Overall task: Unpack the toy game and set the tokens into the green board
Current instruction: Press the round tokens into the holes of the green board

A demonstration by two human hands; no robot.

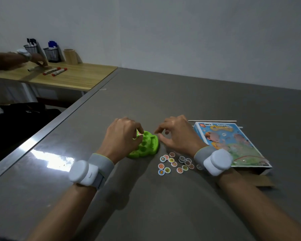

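Left hand (pixel 123 136): fingers curled down, thumb and fingertips pinching one small round token with a red rim (pixel 140 133). The token sits at the fingertips, right over the far-left holes of the bright green plastic board with round sockets (pixel 149 146). Whether it is already seated in a socket cannot be told. The board lies directly under and just right of this hand, flat on the grey smooth tabletop (pixel 181 94).

Right hand (pixel 177 134): just right of the board, fingers loosely bent, thumb and forefinger apart, nothing seen between them. Forefinger tip is close to the board's right edge; contact unclear.

Scattered loose round picture tokens with white rims (pixel 171 160): on the tabletop, nearer the person than the right hand, below its wrist, just beside the board's near-right corner. A few overlap.

Blue printed cardboard game box (pixel 233 143): lying flat, right of the right hand, with its near end flap open. Two thin pale sticks (pixel 212 121) lie beyond it.

Both wrists carry white sensor pucks on grey bands (pixel 82 173).

Far left of the left hand: pale wooden desk (pixel 80 73), red-capped markers (pixel 59 71), another person's hand (pixel 39 60) resting there.
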